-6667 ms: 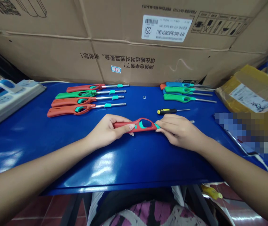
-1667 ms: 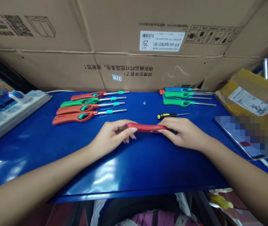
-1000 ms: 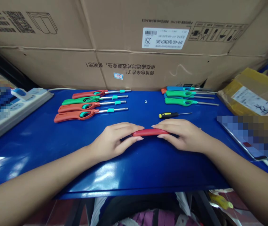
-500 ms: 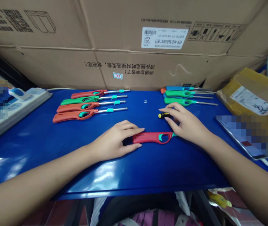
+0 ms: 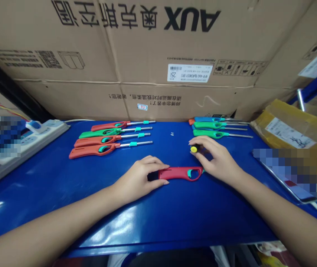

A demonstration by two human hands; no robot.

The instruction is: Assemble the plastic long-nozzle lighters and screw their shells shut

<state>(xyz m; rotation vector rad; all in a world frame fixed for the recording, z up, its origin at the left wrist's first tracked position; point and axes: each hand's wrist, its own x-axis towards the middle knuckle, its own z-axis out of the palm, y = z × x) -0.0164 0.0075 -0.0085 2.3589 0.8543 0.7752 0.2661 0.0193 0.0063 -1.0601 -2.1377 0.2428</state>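
I see the right hand (image 5: 222,158) with fingers narrowed around the screwdriver (image 5: 193,149), yellow butt toward me. The left hand (image 5: 140,176) has thumb and fingers straddling the rear of the red lighter (image 5: 176,173); can't tell if they squeeze. It lies on the blue table (image 5: 180,211) between both hands. Beyond: four lighters (image 5: 88,151) left, more lighters (image 5: 205,134) right, cardboard box (image 5: 144,76) behind.

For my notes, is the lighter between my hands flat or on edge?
The lighter lies flat on the table: its broad side faces up, trigger showing.
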